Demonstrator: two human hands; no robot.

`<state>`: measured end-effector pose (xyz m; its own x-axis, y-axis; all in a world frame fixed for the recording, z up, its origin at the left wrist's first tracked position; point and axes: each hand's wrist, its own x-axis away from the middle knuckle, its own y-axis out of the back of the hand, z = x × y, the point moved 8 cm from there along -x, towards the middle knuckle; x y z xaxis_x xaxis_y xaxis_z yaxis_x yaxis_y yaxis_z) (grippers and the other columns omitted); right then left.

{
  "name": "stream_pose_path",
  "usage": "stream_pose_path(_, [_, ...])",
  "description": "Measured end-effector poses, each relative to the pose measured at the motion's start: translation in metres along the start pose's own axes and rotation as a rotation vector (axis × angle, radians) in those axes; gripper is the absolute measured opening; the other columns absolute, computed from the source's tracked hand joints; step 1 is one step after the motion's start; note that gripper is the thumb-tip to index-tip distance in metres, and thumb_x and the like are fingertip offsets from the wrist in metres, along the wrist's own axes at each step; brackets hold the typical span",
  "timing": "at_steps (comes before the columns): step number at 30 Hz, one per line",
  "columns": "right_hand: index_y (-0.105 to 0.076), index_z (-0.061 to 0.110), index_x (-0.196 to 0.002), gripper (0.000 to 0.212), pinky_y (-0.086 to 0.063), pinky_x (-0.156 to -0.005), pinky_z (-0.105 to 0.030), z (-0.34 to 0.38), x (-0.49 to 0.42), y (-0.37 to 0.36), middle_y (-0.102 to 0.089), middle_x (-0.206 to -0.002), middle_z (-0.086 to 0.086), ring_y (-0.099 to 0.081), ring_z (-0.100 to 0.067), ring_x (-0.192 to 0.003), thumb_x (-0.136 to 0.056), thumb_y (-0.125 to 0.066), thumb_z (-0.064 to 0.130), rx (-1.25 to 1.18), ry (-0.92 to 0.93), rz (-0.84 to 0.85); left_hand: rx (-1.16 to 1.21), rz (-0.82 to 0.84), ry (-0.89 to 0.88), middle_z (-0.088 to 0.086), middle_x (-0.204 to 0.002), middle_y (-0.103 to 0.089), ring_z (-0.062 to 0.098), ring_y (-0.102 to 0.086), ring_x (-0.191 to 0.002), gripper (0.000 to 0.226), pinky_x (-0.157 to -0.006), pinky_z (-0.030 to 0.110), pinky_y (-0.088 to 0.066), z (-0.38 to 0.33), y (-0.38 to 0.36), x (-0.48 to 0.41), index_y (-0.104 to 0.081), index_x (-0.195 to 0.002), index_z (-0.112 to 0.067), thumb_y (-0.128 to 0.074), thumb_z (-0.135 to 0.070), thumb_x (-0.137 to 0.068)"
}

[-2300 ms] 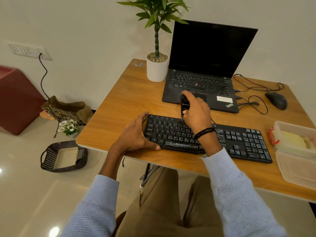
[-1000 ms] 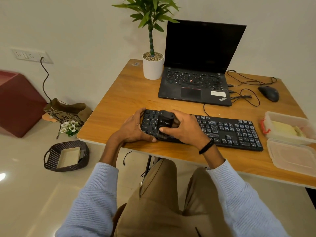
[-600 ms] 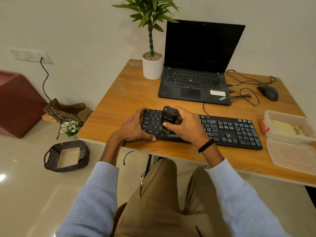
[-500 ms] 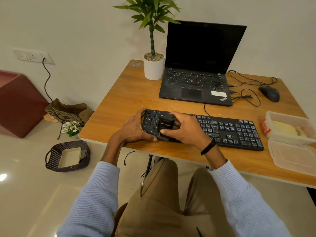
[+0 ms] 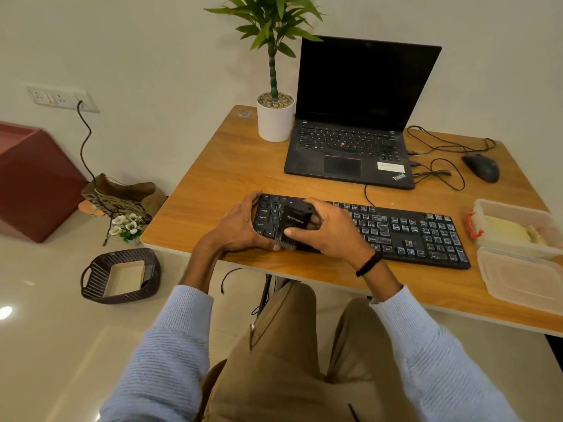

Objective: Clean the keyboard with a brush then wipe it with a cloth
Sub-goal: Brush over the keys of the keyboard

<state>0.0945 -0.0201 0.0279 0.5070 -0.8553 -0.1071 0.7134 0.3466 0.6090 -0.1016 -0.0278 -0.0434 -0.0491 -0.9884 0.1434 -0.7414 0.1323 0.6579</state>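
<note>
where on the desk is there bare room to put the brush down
Bare wood lies between the potted plant, the laptop and the keyboard, left of the left hand. The right side is crowded: mouse, cables, plastic containers.

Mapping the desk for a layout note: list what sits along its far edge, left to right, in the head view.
Plant pot → laptop → mouse.
</note>
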Motion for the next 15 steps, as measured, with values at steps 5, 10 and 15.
stream_pose_path(5, [-0.058,0.027,-0.117,0.042,-0.048,-0.074,-0.005,-0.004,-0.001,0.007,-0.062,-0.095,0.024,-0.057,0.02,-0.09,-0.08,-0.079,0.032,-0.044,0.009,-0.141,-0.01,-0.002,0.008,-0.002,-0.157,-0.037,0.019,-0.038,-0.141,0.144,-0.119,0.049,-0.033,0.001,0.0,-0.001,-0.012,-0.159,-0.034,-0.095,-0.063,-0.045])
stream_pose_path(10, [-0.056,0.028,-0.121,0.048,-0.049,-0.075,-0.006,-0.004,-0.001,-0.004,-0.062,-0.1,0.023,-0.058,0.019,-0.093,-0.079,-0.079,0.035,-0.063,-0.007,-0.058,0.002,0.004,0.004,-0.003,-0.158,-0.037,0.018,-0.037,-0.142,0.144,-0.12,0.049,-0.031,0.0,0.0,-0.001,-0.012,-0.16,-0.03,-0.097,-0.059,-0.047])
stream_pose_path(15, [-0.057,0.02,-0.125,0.053,-0.052,-0.079,-0.012,-0.015,0.0,-0.007,-0.067,-0.113,0.01,-0.063,0.007,-0.101,-0.079,-0.079,0.035,-0.158,-0.039,-0.062,-0.005,0.009,0.0,-0.002,-0.159,-0.036,0.019,-0.036,-0.142,0.148,-0.12,0.05,-0.03,0.0,0.0,0.0,-0.011,-0.16,-0.03,-0.092,-0.068,-0.042])
